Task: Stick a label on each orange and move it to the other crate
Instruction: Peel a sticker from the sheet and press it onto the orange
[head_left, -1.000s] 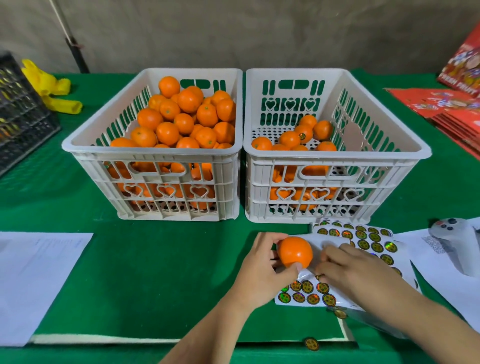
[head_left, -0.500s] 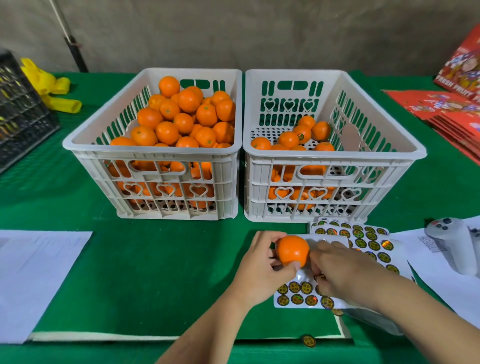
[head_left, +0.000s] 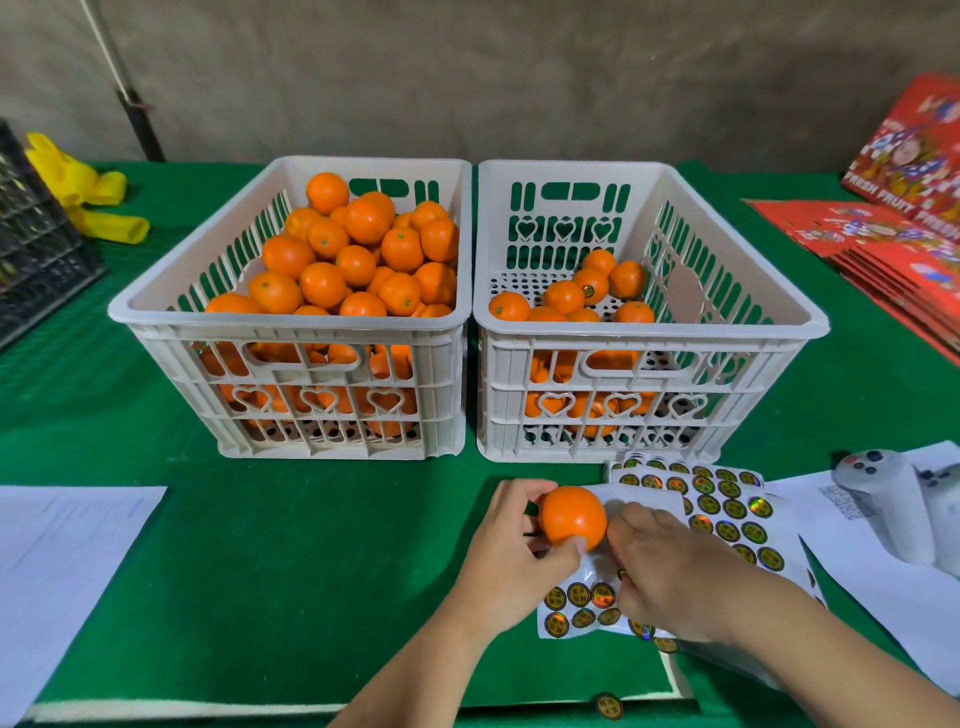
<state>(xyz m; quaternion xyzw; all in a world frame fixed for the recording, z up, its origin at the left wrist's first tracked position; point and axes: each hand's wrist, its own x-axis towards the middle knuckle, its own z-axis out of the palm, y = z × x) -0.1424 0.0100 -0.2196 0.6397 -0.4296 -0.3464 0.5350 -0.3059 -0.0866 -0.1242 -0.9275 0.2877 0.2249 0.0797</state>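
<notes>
My left hand (head_left: 511, 558) grips the orange (head_left: 572, 516), thumb under its near side and fingers curled round the far side, holding it just above the sticker sheet (head_left: 727, 512) at about 5 o'clock in my view. The orange is close to round, so I can't name a long axis; no stem or label shows on the side facing me. My right hand (head_left: 670, 577) lies just to the right of the fruit, fingers bent down onto the sheet, fingertips close to the orange; whether they pinch a sticker I cannot tell, since the back of the hand hides them.

At 11 o'clock the left crate (head_left: 291, 322) is heaped with oranges. Touching it on the right, at 1 o'clock, the right crate (head_left: 649, 332) holds a shallow layer, one fruit showing a dark round label. Both stand on the green counter (head_left: 291, 545). A loose sticker (head_left: 609, 705) lies at 6 o'clock near the counter's edge. White paper (head_left: 62, 561) sits at 8 o'clock, a white controller (head_left: 893, 504) at 4 o'clock, red boxes (head_left: 893, 234) at 2 o'clock.
</notes>
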